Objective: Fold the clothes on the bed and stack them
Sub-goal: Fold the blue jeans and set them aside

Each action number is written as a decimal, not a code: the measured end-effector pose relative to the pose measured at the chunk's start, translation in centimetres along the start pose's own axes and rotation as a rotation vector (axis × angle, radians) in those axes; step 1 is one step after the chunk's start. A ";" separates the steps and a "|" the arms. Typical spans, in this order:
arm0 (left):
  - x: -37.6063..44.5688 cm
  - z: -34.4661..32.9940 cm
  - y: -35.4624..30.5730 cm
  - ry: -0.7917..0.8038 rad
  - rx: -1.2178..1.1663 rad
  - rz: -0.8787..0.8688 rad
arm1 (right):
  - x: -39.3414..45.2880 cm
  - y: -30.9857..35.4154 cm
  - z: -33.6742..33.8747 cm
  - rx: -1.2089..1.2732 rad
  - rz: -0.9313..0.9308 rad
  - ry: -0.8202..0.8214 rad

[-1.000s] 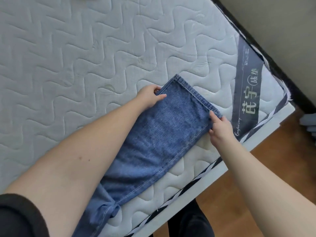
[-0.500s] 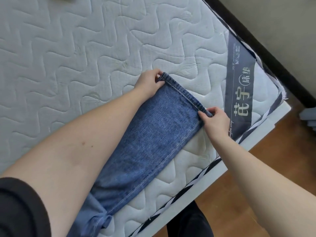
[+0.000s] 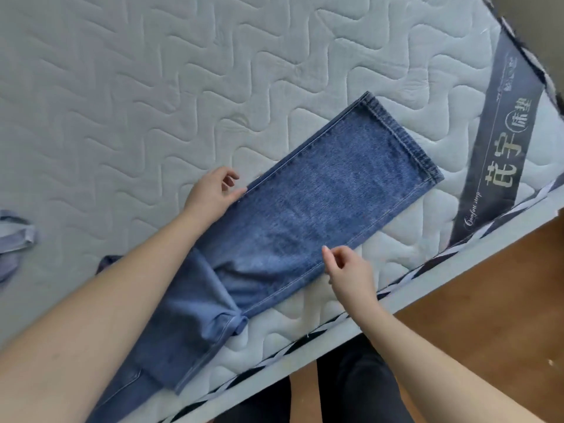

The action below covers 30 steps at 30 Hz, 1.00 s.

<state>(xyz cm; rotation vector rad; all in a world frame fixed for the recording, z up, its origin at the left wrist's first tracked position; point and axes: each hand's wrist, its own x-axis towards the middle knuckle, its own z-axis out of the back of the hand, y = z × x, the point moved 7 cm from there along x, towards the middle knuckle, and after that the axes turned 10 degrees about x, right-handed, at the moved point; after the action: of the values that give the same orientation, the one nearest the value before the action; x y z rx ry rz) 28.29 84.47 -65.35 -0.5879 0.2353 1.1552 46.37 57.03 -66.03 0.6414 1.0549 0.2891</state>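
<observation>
Jeans (image 3: 329,203) flat on mattress (image 3: 122,102), hands at both long edges.

Bare mattress (image 3: 152,87) fills most of the view: pale grey-white quilted top, wavy stitch pattern. Dark grey brand band (image 3: 500,154) crosses its right corner diagonally, Chinese characters plus script text on it. Black-and-white striped piping (image 3: 406,279) runs along the near edge. White bed frame (image 3: 451,270) sits just below that edge. Wooden floor (image 3: 503,300), reddish brown, near right. Strip of plain wall (image 3: 549,25) far right, with a dark gap beside the mattress. Light is soft and even.
</observation>
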 end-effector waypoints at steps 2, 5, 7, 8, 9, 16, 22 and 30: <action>-3.1 -0.6 4.4 0.047 0.005 0.071 | -2.6 -2.2 -4.6 0.022 -0.131 0.138; -7.0 -1.0 10.0 0.075 0.021 0.146 | -5.6 -4.6 -9.8 0.108 -0.312 0.243; -8.7 -1.0 12.8 0.070 0.024 0.186 | -7.2 -5.5 -12.4 0.121 -0.404 0.290; -9.3 -1.0 14.0 0.068 0.031 0.197 | -7.8 -5.7 -13.5 0.132 -0.438 0.303; -9.7 -0.9 15.0 0.066 0.045 0.202 | -8.3 -6.0 -14.5 0.159 -0.469 0.312; -10.7 -0.7 17.6 0.064 0.165 0.127 | -8.3 -6.8 -17.7 0.272 -0.448 0.193; -9.7 -0.3 18.2 0.017 0.143 0.157 | -8.9 -7.6 -16.2 -0.035 -0.229 0.074; -13.2 2.2 17.6 -0.246 0.065 0.077 | -10.8 -3.7 -15.2 -0.347 -0.038 -0.037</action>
<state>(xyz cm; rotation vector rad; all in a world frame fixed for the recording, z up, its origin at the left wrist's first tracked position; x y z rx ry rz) 6.77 80.07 -62.91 -0.3775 0.0842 1.2773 27.57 53.89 -65.67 0.3137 0.9516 0.4146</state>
